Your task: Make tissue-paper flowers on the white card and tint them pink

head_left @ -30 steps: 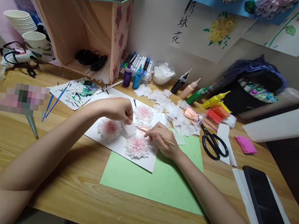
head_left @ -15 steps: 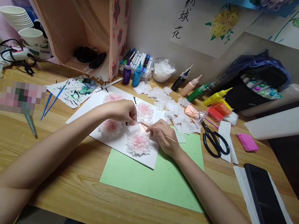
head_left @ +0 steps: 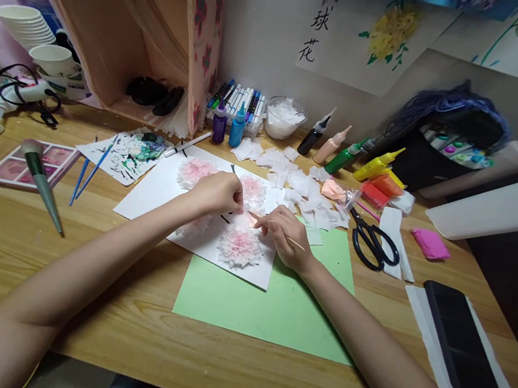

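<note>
My right hand [head_left: 286, 235] is closed around a thin wooden stick [head_left: 296, 243], whose far end points toming a small patch of peach clay [head_left: 251, 220] on the white paper [head_left: 139, 197]. Across from it, my left hand [head_left: 221, 196] hovers low over the sheet with thumb and fingers pinched together; what they hold, if anything, is too small to make out. Between my hands and me lies a ruffled pink-and-white tissue flower [head_left: 240, 247]. Behind my left hand are two similar flowers, and another is partly hidden under my left wrist. A green sheet [head_left: 263, 314] lies partly beneath the white paper.
Torn white tissue squares [head_left: 311, 196] lie scattered behind my right hand, with black scissors [head_left: 372, 243] to the right. Paint bottles [head_left: 342, 155] and a glass bowl [head_left: 284, 119] line the back. A makeup palette [head_left: 9, 172] and makeup brush [head_left: 44, 188] rest on the left.
My left hand has shifted slightly to the right, uncovering more of the flower behind it. My right hand keeps the stick in nearly the same place.
</note>
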The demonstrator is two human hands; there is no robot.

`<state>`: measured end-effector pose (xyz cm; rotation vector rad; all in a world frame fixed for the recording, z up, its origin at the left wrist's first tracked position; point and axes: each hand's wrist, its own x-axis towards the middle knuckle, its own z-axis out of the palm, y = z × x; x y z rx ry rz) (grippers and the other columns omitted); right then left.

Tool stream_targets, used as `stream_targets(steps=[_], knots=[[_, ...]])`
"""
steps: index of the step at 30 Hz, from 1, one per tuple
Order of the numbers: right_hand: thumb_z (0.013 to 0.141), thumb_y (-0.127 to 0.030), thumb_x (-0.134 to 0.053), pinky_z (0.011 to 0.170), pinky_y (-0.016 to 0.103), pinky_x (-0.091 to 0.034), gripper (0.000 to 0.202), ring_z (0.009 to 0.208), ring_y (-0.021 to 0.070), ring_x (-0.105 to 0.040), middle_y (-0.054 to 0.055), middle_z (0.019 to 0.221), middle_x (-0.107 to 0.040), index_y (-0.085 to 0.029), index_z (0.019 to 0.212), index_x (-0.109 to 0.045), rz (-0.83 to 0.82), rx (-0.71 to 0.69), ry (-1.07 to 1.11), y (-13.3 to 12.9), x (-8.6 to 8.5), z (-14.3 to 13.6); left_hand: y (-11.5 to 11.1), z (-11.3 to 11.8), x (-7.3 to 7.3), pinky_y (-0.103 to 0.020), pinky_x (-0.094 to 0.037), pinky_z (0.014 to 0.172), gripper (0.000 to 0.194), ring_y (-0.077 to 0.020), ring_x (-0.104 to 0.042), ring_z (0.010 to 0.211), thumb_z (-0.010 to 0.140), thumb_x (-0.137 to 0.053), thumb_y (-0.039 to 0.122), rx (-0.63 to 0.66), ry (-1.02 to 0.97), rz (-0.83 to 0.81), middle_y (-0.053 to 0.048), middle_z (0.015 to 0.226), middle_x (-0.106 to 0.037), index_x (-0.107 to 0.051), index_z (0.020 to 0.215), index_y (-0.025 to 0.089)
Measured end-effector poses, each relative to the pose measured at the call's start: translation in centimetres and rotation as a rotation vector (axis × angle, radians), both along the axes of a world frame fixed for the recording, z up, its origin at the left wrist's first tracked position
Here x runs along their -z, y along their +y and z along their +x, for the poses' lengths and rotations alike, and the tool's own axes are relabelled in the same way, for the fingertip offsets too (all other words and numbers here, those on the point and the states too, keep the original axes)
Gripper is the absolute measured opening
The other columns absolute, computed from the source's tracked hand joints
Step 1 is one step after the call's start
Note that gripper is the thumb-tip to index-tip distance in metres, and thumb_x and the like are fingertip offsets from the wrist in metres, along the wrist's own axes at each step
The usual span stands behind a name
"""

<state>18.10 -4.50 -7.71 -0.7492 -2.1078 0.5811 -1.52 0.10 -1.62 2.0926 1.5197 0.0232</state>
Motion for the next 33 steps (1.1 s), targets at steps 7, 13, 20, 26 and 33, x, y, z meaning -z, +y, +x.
stream_targets(steps=[7, 13, 20, 26, 33], knots=[[0.099, -0.030, -0.027, 0.064, 0.034, -0.041, 0.041, 0.066, 0.0188, -0.048, 0.004, 0.063, -0.060, -0.019, 0.080, -0.062, 0.109, -0.044, 0.007, -0.4, -0.2, -0.1, -0.2, 0.0, -0.1, -0.026, -0.036, 0.054, 0.016, -0.0186, -0.062, 0.073, 0.067, -0.063, 0.023, 0.010, 0.018, 0.037, -0.005, 0.081, -0.073, -0.074, 0.077, 0.018], [0.098, -0.029, -0.030, 0.066, 0.034, -0.042, 0.037, 0.069, 0.0192, -0.047, 0.004, 0.064, -0.061, -0.019, 0.082, -0.062, 0.059, -0.043, -0.106, -0.1, 0.0, -0.3, -0.3, 0.2, -0.1, -0.026, -0.036, 0.055, 0.016, -0.0187, -0.062, 0.073, 0.068, -0.063, 0.026, 0.007, 0.027, 0.051, -0.006, 0.082, -0.073, -0.074, 0.077, 0.018], [0.098, -0.034, -0.034, 0.063, 0.031, -0.042, 0.039, 0.067, 0.0177, -0.051, 0.004, 0.063, -0.062, -0.020, 0.073, -0.059, -0.026, 0.015, -0.051, 0.1, -0.2, -0.5, -0.3, 0.0, -0.3, -0.026, -0.037, 0.056, 0.017, -0.0195, -0.062, 0.074, 0.068, -0.062, 0.022, 0.012, 0.038, 0.048, -0.006, 0.084, -0.073, -0.074, 0.079, 0.017], [0.093, -0.046, -0.045, 0.060, 0.028, -0.045, 0.046, 0.058, 0.0144, -0.060, 0.002, 0.058, -0.066, -0.019, 0.061, -0.062, -0.292, 0.079, 0.052, 1.3, -1.3, -1.7, -0.4, 0.1, -0.1, -0.027, -0.037, 0.056, 0.017, -0.0202, -0.062, 0.074, 0.069, -0.063, 0.025, 0.023, 0.075, 0.044, -0.007, 0.082, -0.072, -0.073, 0.079, 0.017], [0.090, -0.053, -0.046, 0.054, 0.027, -0.046, 0.050, 0.052, 0.0140, -0.062, 0.001, 0.049, -0.060, -0.019, 0.057, -0.062, -0.362, 0.150, 0.180, 1.2, -0.8, -2.2, -0.5, 0.4, 0.3, -0.026, -0.037, 0.056, 0.016, -0.0210, -0.062, 0.076, 0.070, -0.061, 0.025, 0.009, 0.101, 0.066, -0.008, 0.082, -0.072, -0.073, 0.078, 0.017]])
